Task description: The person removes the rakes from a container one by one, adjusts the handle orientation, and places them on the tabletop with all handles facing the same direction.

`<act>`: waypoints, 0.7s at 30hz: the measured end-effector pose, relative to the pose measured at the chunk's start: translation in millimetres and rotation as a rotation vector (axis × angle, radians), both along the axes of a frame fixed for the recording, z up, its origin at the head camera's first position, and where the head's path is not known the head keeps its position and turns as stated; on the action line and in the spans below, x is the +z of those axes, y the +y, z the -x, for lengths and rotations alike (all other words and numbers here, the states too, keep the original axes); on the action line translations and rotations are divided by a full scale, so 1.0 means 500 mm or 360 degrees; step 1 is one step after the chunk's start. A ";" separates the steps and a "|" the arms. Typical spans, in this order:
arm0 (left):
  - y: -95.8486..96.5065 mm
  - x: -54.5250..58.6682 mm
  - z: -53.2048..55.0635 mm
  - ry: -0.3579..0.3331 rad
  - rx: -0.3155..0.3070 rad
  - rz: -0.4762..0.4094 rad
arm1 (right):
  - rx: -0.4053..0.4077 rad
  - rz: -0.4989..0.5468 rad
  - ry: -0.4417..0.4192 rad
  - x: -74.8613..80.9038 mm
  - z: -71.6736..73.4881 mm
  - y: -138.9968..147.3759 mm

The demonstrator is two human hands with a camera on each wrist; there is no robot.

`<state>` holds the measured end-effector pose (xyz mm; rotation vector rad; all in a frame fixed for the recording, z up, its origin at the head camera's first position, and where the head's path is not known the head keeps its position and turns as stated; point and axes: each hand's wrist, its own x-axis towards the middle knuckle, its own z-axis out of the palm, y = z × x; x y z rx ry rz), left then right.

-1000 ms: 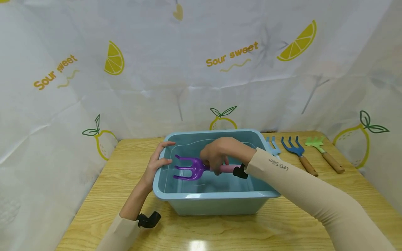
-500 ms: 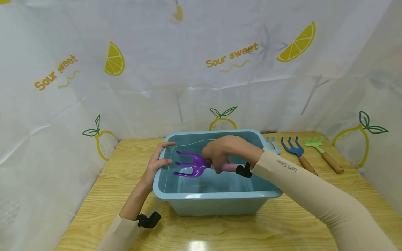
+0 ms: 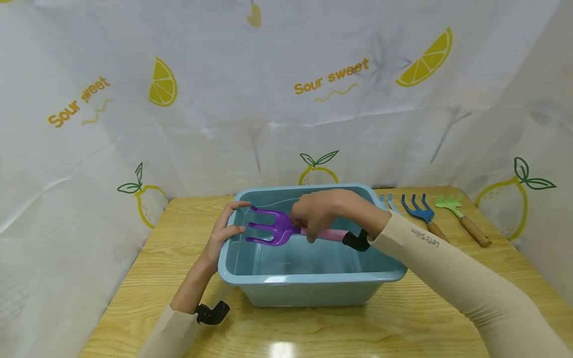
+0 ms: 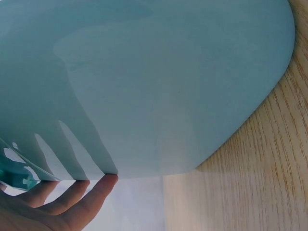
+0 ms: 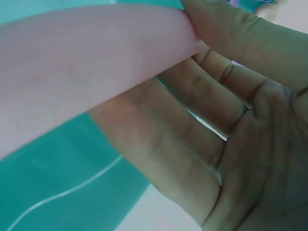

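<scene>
In the head view my right hand (image 3: 320, 211) holds a purple hand fork (image 3: 279, 227) by its pink handle (image 3: 330, 234). The fork is over the light-blue plastic tub (image 3: 309, 279), its three tines pointing left. In the right wrist view, fingers and thumb pinch the pink handle (image 5: 91, 62). My left hand (image 3: 220, 238) grips the tub's left rim, with two digits over the edge. The left wrist view shows several fingertips of the left hand (image 4: 62, 207) against the outside of the tub wall (image 4: 144, 96).
Right of the tub, on the wooden table (image 3: 179, 263), lie a light-blue fork (image 3: 390, 203) partly hidden by the tub and arm, a dark-blue fork (image 3: 420, 211), and a green fork (image 3: 463, 219). A lemon-print cloth (image 3: 268, 99) hangs behind the table.
The purple hand fork, in my right hand, has risen and shifted slightly, its handle and my wrist moving right. My left hand stays at the tub's rim.
</scene>
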<state>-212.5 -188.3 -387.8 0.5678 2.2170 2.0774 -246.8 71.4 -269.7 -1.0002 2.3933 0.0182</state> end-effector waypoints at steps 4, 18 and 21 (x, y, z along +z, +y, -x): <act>0.001 0.001 0.001 0.0012 0.0001 0.0001 | 0.0046 0.0091 0.0001 0.011 0.002 0.013; 0.002 0.002 -0.002 -0.0001 0.0016 0.0006 | 0.0119 0.0277 0.0027 0.050 -0.008 0.045; 0.003 0.002 -0.001 -0.0005 0.0015 0.0015 | 0.0113 0.0295 0.0032 0.054 -0.010 0.054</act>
